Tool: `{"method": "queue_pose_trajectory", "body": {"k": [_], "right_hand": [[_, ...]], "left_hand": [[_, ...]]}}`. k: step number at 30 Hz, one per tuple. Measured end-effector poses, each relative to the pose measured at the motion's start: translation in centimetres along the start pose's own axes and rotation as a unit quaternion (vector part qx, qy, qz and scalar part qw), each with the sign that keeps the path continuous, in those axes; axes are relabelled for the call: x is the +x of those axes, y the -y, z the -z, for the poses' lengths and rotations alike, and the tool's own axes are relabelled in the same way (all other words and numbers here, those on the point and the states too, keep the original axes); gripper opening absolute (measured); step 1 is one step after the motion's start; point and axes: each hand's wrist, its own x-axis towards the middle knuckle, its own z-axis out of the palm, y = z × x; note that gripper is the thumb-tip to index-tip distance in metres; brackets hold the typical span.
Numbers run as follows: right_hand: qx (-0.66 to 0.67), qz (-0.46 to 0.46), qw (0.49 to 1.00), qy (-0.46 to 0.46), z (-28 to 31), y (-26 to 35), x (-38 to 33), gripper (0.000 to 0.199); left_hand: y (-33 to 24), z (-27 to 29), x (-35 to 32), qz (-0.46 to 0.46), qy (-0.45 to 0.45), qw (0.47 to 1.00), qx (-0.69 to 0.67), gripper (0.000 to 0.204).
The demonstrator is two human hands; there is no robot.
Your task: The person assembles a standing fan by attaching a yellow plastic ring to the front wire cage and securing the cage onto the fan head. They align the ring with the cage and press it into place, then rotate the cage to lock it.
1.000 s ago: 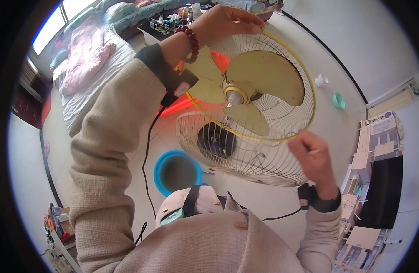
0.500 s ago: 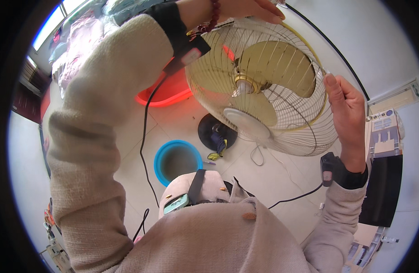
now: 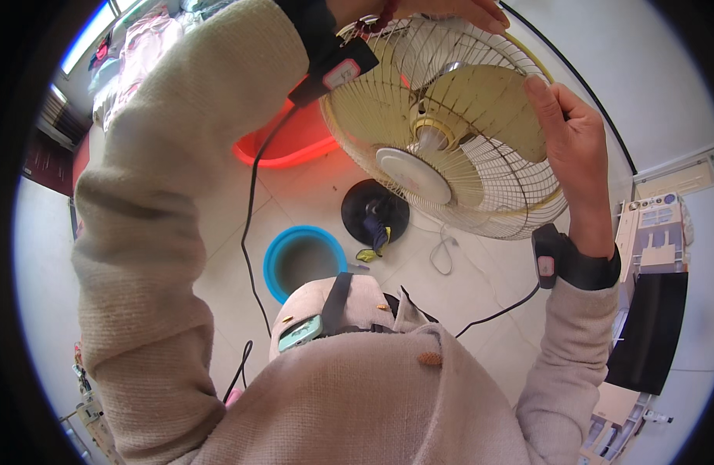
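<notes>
A fan [image 3: 458, 116] with a pale wire guard and yellowish blades fills the upper middle of the head view, its round front cap [image 3: 413, 176] facing down toward me. My left hand [image 3: 458, 11] reaches over the far top rim with its fingers bent onto the guard; the rest of that hand is cut off by the picture's edge. At the right rim, my right hand [image 3: 572, 136] grips the guard with the thumb along the edge and the fingers curled. Below the fan lies its round black base [image 3: 365, 203], with a dark blue and yellow glove-like cloth [image 3: 379, 235] on it.
A blue basin [image 3: 270, 267] of murky water stands on the tiled floor, and a red tub [image 3: 283, 159] is behind it. Black cables [image 3: 247, 232] run from both my wrists. A table with a black panel [image 3: 651, 329] is at the right.
The fan guard has shifted away from me, its front cap moving up and left in view. My right hand has moved up with the rim, while my left hand stays over the top.
</notes>
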Motion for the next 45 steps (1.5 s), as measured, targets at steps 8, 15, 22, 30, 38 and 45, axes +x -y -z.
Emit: {"method": "queue_pose_trajectory", "body": {"k": [8, 15, 22, 30, 38, 45], "right_hand": [[0.022, -0.013, 0.999, -0.02, -0.6, -0.6, 0.6, 0.048], [-0.132, 0.047, 0.984, -0.109, -1.3, 0.6, 0.9, 0.048], [-0.177, -0.001, 0.975, -0.134, -1.5, 1.4, 1.0, 0.041], [-0.193, 0.047, 0.966, -0.164, -1.8, 1.1, 1.1, 0.042], [-0.2, 0.045, 0.967, -0.153, -1.8, 1.0, 1.4, 0.041], [-0.206, 0.024, 0.967, -0.151, -1.8, 0.8, 1.9, 0.041]], "left_hand": [[0.7, -0.2, 0.3, 0.022, -0.025, 0.999, 0.043, 0.035], [1.3, -0.3, 0.2, -0.01, -0.041, 0.997, 0.067, 0.029], [1.3, -0.2, -0.7, -0.032, -0.044, 0.996, 0.075, 0.029], [1.6, -0.5, -0.9, -0.061, -0.04, 0.995, 0.074, 0.022], [2.4, -0.7, 0.0, -0.102, 0.0, 0.995, 0.019, 0.023], [2.1, -0.9, -0.6, -0.122, -0.011, 0.988, 0.09, 0.029]]}}
